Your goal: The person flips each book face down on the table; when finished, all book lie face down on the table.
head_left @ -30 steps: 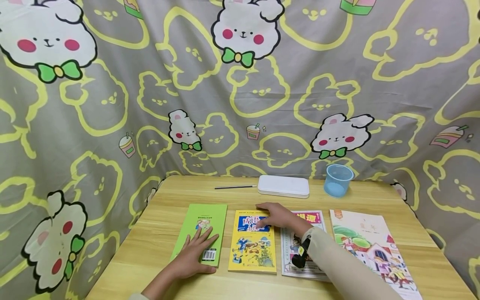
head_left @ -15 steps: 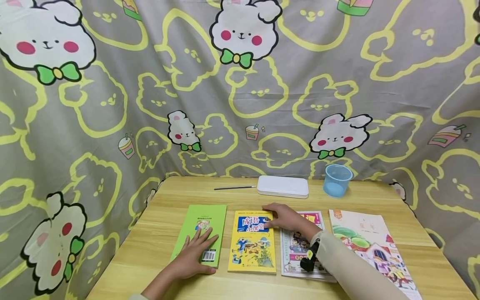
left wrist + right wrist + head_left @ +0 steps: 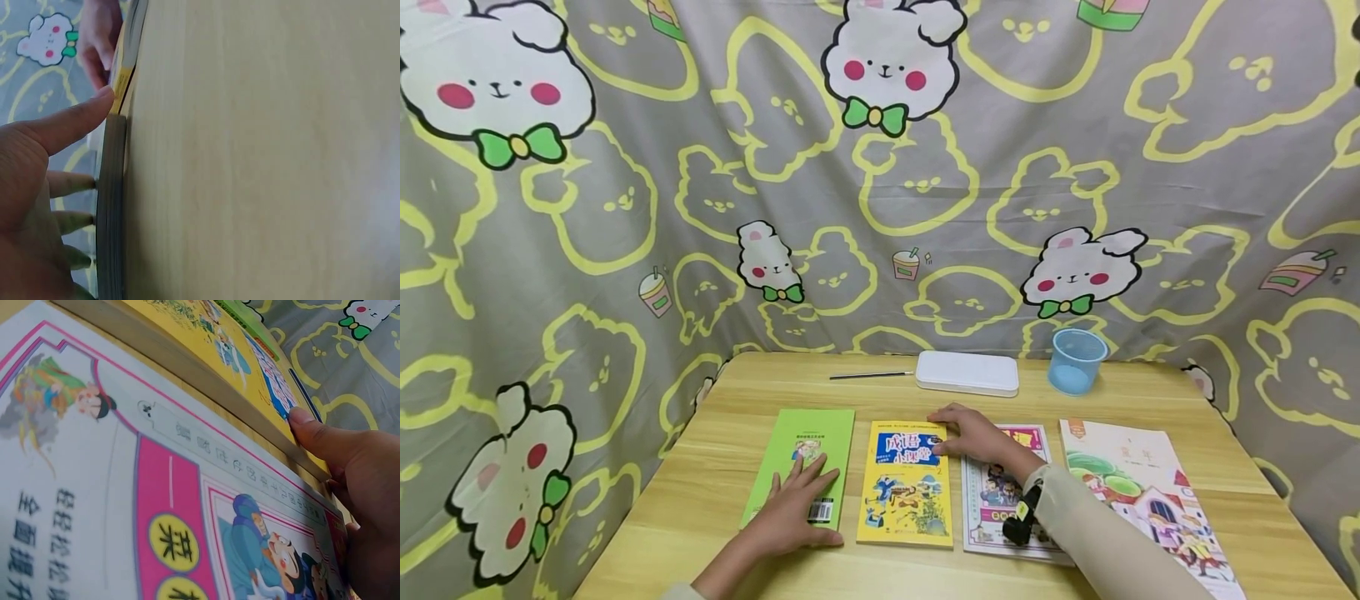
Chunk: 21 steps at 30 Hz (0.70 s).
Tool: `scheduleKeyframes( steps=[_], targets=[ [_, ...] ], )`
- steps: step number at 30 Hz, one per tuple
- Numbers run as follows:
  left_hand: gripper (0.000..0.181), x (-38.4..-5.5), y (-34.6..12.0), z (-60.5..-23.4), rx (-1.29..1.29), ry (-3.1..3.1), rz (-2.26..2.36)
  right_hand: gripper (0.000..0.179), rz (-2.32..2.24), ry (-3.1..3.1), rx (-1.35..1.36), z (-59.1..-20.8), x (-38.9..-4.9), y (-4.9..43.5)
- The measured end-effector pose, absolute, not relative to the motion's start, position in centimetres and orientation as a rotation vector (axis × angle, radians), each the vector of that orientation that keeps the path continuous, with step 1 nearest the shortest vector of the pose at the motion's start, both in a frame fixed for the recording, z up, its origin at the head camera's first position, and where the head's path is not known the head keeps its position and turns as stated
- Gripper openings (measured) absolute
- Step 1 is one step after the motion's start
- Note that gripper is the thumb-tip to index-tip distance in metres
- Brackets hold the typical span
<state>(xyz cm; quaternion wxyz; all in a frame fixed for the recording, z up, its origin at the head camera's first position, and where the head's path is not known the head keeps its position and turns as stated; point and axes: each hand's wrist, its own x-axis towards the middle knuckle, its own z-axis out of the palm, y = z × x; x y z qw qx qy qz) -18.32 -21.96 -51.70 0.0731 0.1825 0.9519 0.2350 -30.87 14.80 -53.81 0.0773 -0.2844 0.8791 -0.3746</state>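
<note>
Beige sleeve: we see it enter at the lower right of the frame, a black device at its cuff
White book: flat and slanted at the lower right, partly hidden by the sleeve
Pink-framed book: flat, right of lower centre, partly covered by the sleeve and the device
Yellow book: flat at lower centre, where we can make out its blue title panel
Left hand: fingers spread on the green book, thumb set apart at that book's lower right corner
Green book: flat, left of lower centre, with a gap between it and the yellow book
Right hand: at the yellow book's upper right corner, thumb by its right edge; we cannot tell whether it pinches
Wooden table: across the lower part, under all the books
Dark thin stick: lying above the books, its right tip just beside the white case
Blue cup: upright, to the case's right
Grey curtain: behind everything, where we see printed rabbits
</note>
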Motion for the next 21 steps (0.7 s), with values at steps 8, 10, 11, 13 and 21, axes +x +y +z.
scheduleKeyframes(
  steps=[8, 10, 11, 13, 21],
  targets=[
    [0.103, -18.2, -20.6, -52.1, 0.602, 2.909, 0.617, 0.063, -1.116, 2.649, -0.846, -53.9, -30.8, 14.7],
    [0.103, -18.2, -20.1, -52.1, 0.631, 2.908, 0.602, 0.063, -1.114, 2.653, -0.842, -53.9, -30.8, 14.7],
    [0.104, -18.2, -19.9, -52.2, 0.644, 2.909, 0.587, 0.063, -1.115, 2.652, -0.841, -53.9, -30.8, 14.7],
    [0.105, -18.3, -19.5, -52.3, 0.668, 2.906, 0.563, 0.063, -1.117, 2.651, -0.841, -53.9, -30.8, 14.7],
    [0.108, -18.0, -18.6, -52.2, 0.699, 2.861, 0.597, 0.063, -1.108, 2.655, -0.837, -53.9, -30.8, 14.7]
  ],
)
